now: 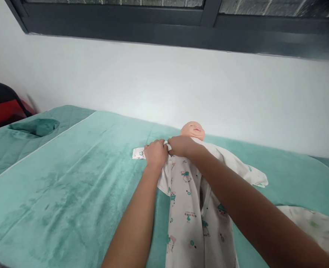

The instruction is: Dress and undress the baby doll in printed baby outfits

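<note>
A baby doll point(192, 130) lies on its back with its head toward the wall. White printed baby clothes point(187, 208) cover its body and stretch toward me. Both of my hands are at the sleeve on the left side, just below the doll's head. My left hand point(156, 152) is closed around this sleeve, whose cuff point(138, 153) sticks out to the left. Close beside it, my right hand point(178, 146) pinches the sleeve cloth nearer the shoulder. The other sleeve point(255, 175) lies spread out to the right. The doll's arms are hidden in the cloth.
A green plush cover point(77, 178) spreads over the bed, with a hole point(34, 127) at the far left. Another patterned cloth point(315, 227) lies at the right. The white wall point(111, 78) and dark window frame point(125, 22) stand behind; a red and black object point(4, 108) is at left.
</note>
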Demonstrator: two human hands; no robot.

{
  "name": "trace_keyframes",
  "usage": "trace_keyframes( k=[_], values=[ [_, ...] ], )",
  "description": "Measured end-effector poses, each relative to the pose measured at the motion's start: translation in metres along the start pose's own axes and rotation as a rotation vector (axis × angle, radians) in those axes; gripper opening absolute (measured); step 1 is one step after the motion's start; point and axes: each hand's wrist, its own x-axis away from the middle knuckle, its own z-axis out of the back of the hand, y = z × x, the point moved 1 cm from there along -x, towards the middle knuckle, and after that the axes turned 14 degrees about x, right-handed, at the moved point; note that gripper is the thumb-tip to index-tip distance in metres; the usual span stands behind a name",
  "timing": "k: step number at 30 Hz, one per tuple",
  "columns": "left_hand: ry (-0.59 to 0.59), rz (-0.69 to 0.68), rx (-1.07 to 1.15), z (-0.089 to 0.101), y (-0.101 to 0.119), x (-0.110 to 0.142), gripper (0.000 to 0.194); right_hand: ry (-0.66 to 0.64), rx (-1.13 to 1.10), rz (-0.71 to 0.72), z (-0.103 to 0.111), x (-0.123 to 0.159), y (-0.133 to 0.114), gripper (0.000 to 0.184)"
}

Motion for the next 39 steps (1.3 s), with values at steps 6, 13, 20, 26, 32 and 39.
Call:
trace_keyframes(
  k=[6,13,20,26,32,39],
  values=[
    [0.081,0.028,0.259,0.0,-0.004,0.002,0.033,0.05,-0.036,-0.111,-0.005,0.017,0.003,0.035],
    [0.169,0.126,0.862,0.008,-0.01,0.001,0.037,0.18,-0.278,-0.307,-0.014,0.052,0.054,0.032],
    [0.114,0.21,0.652,0.008,-0.019,0.016,0.043,0.249,-0.393,-0.405,-0.011,0.084,0.079,0.037],
    [0.219,-0.068,0.241,0.008,0.006,0.024,0.07,0.252,-0.298,-0.271,-0.008,0.067,0.052,0.023],
    [0.23,0.148,1.009,0.006,0.004,0.017,0.054,0.253,-0.326,-0.238,-0.017,0.055,0.043,0.033],
    [0.336,0.412,1.422,0.004,-0.006,0.017,0.039,0.303,-0.501,-0.255,-0.017,0.059,0.047,0.039]
  ],
)
